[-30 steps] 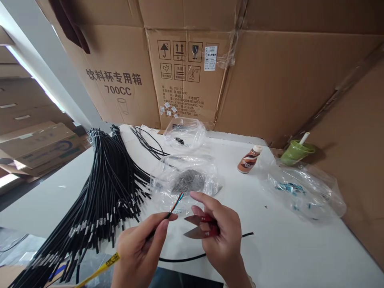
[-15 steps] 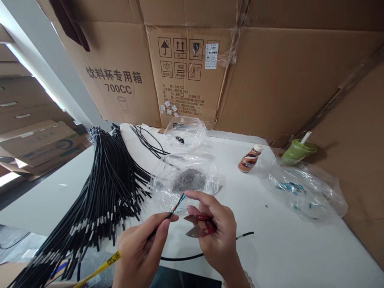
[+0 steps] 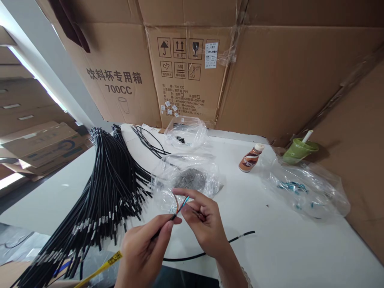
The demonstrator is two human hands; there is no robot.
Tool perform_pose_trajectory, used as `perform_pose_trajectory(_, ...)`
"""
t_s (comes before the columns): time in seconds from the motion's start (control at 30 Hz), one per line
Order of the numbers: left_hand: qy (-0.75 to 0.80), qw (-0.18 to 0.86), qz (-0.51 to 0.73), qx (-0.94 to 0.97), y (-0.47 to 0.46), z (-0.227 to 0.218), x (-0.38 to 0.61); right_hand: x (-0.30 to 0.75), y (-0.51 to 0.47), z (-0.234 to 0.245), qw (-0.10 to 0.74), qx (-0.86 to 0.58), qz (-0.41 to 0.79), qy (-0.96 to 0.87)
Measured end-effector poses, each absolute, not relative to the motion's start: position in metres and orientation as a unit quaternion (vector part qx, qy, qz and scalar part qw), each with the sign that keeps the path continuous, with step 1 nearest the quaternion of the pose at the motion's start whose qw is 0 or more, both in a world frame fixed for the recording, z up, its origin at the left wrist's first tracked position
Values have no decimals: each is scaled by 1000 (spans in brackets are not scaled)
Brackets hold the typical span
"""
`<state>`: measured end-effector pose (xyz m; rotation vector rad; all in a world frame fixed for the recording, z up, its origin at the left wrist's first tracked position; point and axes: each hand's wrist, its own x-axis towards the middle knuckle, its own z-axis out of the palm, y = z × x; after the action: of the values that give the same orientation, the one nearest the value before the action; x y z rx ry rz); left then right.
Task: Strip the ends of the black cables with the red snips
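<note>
My left hand (image 3: 143, 245) pinches a black cable (image 3: 173, 217) between thumb and forefinger, just below its stripped end. Thin coloured wires (image 3: 183, 203) fan out there, an orange-brown one apart from a blue one. My right hand (image 3: 207, 226) is at these wires, its forefinger by the tip of the orange-brown wire and its thumb by the blue one. Tucked into that palm are red-handled snips (image 3: 201, 217), mostly hidden by the fingers. A length of black cable (image 3: 192, 256) curves across the table beneath my hands.
A thick bundle of black cables (image 3: 105, 180) covers the left side. Behind my hands lies a clear bag of small metal pieces (image 3: 190, 179). Further right stand a brown bottle (image 3: 250, 159) and green cup (image 3: 295, 151), beside a bag of blue scraps (image 3: 303, 196). Cardboard boxes (image 3: 186, 80) wall the back.
My right hand has turned and moved left onto the wires, and the snips' blades no longer show. The wires, close together before, are now spread apart. My left hand stays nearly in place.
</note>
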<state>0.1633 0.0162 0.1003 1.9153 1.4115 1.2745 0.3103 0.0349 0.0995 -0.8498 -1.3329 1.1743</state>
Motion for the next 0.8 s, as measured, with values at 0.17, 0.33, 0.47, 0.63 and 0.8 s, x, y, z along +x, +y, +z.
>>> perform_pose_trajectory(0.17,526,228,467,673,15,99,163,316,31,95,625,-352,490,-496)
perform_pose_trajectory(0.33,540,244,473,652,10,102,168,320,29,96,622,-295,526,-500)
perform_pose_trajectory(0.47,537,239,465,662,10,100,166,321,35,96,597,-261,601,-463)
perform_pose_trajectory(0.63,510,226,463,689,11,96,161,322,45,92,548,-104,747,-362)
perform_pose_trajectory(0.8,487,216,459,711,11,94,160,329,49,91,494,-53,805,-325)
